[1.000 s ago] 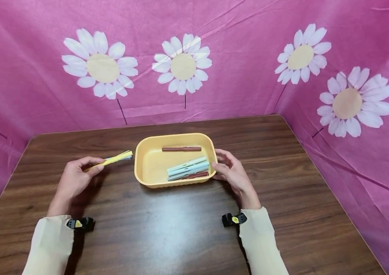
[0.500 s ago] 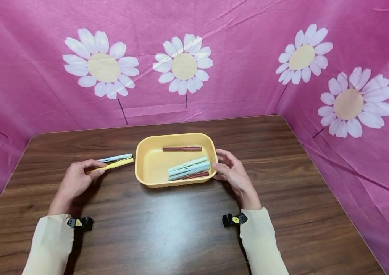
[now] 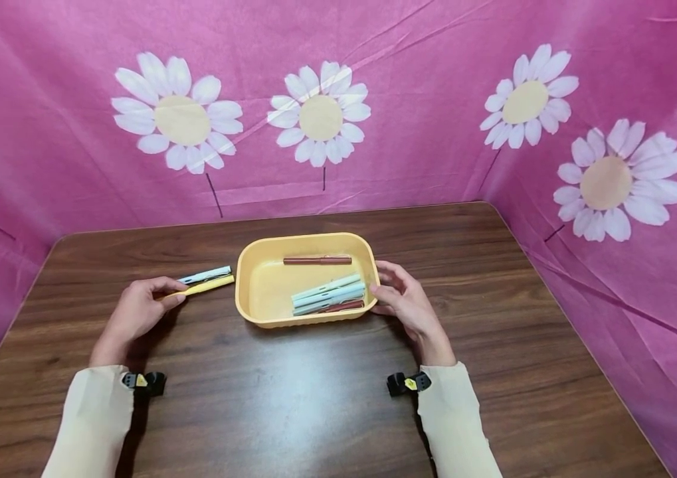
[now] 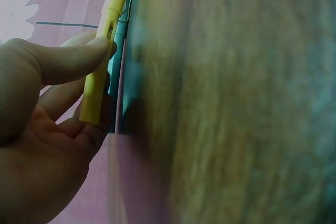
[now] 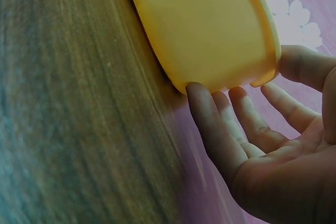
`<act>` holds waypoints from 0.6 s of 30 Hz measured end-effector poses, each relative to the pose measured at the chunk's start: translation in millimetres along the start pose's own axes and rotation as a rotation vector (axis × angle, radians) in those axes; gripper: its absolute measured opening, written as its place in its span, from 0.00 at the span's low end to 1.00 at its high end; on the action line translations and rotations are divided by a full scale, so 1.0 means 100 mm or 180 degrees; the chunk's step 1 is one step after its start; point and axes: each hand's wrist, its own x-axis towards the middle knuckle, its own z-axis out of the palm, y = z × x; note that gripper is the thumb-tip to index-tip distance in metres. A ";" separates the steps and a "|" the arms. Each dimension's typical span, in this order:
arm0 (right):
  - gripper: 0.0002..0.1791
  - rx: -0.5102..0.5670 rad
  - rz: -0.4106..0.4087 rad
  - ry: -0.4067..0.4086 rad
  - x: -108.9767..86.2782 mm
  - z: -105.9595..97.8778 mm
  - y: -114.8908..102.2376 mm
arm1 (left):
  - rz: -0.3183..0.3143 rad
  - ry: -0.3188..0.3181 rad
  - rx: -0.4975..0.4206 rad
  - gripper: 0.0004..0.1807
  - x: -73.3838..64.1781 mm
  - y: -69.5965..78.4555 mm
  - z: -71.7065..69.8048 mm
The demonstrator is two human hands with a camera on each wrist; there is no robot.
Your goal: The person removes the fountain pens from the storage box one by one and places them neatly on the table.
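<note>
My left hand (image 3: 137, 307) pinches a yellow pen (image 3: 209, 285) between thumb and fingers, low over the table left of the basket. A light blue pen (image 3: 205, 274) lies alongside it on the far side, its near end hidden behind the fingers. In the left wrist view the yellow pen (image 4: 98, 85) crosses under the thumb. With the thumb at its rim and fingers against the outer end wall, my right hand (image 3: 406, 302) grips the right end of a yellow plastic basket (image 3: 266, 321). Inside it are several pale green and light blue pens (image 3: 329, 292) and dark red pens (image 3: 317, 260).
The basket stands on a dark wood-grain table (image 3: 290, 398), towards its far edge. A pink cloth (image 3: 398, 166) printed with white daisies hangs behind and beside the table. Each wrist wears a black strap (image 3: 408, 383) over a cream sleeve.
The yellow and light blue pens, stacked together at the left hand a second ago, now show side by side and lower. The left hand has shifted slightly right; the right hand and basket stay put.
</note>
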 end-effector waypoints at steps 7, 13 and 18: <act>0.30 0.0005 0.0013 0.0003 -0.02 0.00 0.00 | -0.0045 -0.0065 0.0102 0.07 0.02 -0.01 -0.01; 0.30 -0.0006 0.0006 -0.0005 -0.01 0.00 0.00 | -0.0139 -0.0046 0.0232 0.06 0.01 -0.02 -0.03; 0.30 -0.0004 -0.0006 -0.0028 -0.01 0.00 -0.01 | -0.0118 -0.0025 0.0313 0.06 0.03 -0.01 -0.04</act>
